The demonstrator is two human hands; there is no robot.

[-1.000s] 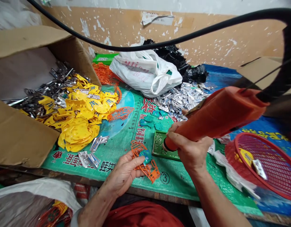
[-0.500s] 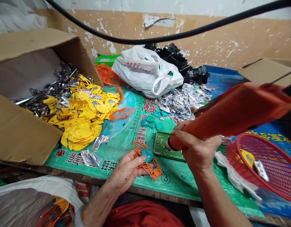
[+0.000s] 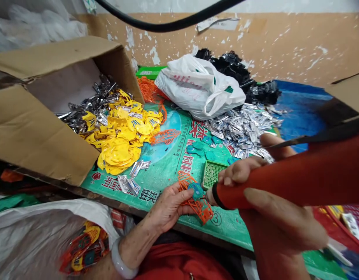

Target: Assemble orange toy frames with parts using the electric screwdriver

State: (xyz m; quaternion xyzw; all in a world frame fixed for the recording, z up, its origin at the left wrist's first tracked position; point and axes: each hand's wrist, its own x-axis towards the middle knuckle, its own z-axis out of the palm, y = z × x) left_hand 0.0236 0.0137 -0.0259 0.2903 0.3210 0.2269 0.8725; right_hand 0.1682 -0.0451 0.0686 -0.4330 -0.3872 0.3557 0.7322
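"So, what's on your feed?"

"I see left fingers point(image 3: 183, 195) pinched on an orange openwork plastic frame point(image 3: 207, 214), long axis slanting down rightward, carrying a teal plastic plate point(image 3: 197, 191). Just right, a red wrapped cylindrical tool point(image 3: 319, 179) points leftward at the plate; contact I can't tell. Right fingers point(image 3: 239, 170) wrap it."

"Beneath, beyond?"

"Green-sheeted counter point(image 3: 165, 172), peeling tan-and-white wall point(image 3: 307, 46)."

Small assembly workshop, bench point(image 3: 164, 166) with heaped yellow parts point(image 3: 121, 151) and silver pieces point(image 3: 240, 128), red handheld tool point(image 3: 293, 179), flaking wall point(image 3: 307, 46).
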